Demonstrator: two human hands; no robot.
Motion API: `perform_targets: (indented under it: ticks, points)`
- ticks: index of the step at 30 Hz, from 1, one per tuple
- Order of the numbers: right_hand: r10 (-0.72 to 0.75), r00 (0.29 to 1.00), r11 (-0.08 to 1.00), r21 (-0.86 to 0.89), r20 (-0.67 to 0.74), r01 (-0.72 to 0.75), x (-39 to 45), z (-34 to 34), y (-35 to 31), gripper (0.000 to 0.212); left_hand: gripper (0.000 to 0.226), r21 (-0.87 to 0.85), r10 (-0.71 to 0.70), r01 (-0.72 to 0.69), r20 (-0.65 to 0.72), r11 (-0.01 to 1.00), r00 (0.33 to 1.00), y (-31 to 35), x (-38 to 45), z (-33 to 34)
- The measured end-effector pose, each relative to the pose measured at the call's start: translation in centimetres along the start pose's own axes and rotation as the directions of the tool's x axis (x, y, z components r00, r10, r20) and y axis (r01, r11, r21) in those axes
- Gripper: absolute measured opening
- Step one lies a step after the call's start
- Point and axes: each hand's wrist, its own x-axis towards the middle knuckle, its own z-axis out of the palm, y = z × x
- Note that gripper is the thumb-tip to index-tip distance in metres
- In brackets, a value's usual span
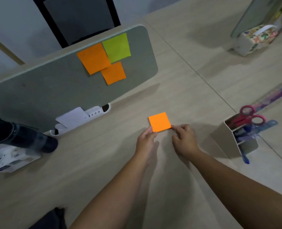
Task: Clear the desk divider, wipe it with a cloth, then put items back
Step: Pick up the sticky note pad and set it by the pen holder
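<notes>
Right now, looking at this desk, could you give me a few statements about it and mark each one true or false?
1. Three sticky notes are stuck on the divider. True.
2. Both hands touch the orange pad on the desk. True: left hand, right hand.
3. The scissors lie flat on the desk. False: they stand in the pen holder.
4. All the notes on the divider are green. False: two are orange, one is green.

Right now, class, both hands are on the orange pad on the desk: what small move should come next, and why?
Probably peel the top sheet off the orange pad. The left hand pinches its near left corner and the right hand its near right corner, while the divider already carries three notes, so another seems due.
</notes>
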Motion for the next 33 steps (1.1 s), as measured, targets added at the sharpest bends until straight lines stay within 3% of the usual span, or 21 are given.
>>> perform_targets:
  ticks: [4,10,17,24,29,32,33]
  points:
    - [0.055,0.998,0.998,-0.015,-0.025,-0.056,-3.9,-1.9,3.1,0.057,0.042,0.036,-0.019,0.018,0.035,0.999,0.999,-2.7,-3.9,2.3]
    - [0.099,0.991,0.995,0.016,-0.091,-0.098,-9.8,-4.0,7.8,0.054,0.043,0.132,-0.076,0.060,0.124,0.989,0.989,-6.1,-8.9,5.5]
    - [0.204,0.971,0.977,0.087,-0.125,-0.194,-13.0,-6.4,10.7,0.049,0.069,0.157,-0.123,0.094,0.189,0.983,0.974,-7.2,-12.2,8.8]
    - [0.292,0.947,0.944,0.201,-0.135,-0.262,-13.9,-7.9,12.3,0.046,0.069,0.177,-0.154,0.110,0.256,0.978,0.954,-7.8,-13.0,11.4]
    - [0.331,0.936,0.912,0.297,-0.121,-0.284,-14.6,-8.2,12.4,0.042,0.045,0.201,-0.166,0.118,0.245,0.972,0.955,-8.2,-12.8,12.1]
    - [0.335,0.931,0.893,0.364,-0.146,-0.264,-15.1,-8.0,11.7,0.029,0.027,0.219,-0.147,0.094,0.241,0.971,0.959,-7.7,-12.8,12.0]
    - [0.327,0.933,0.891,0.379,-0.153,-0.250,-15.2,-7.8,11.4,0.025,0.030,0.215,-0.140,0.089,0.235,0.973,0.962,-7.5,-12.8,11.7]
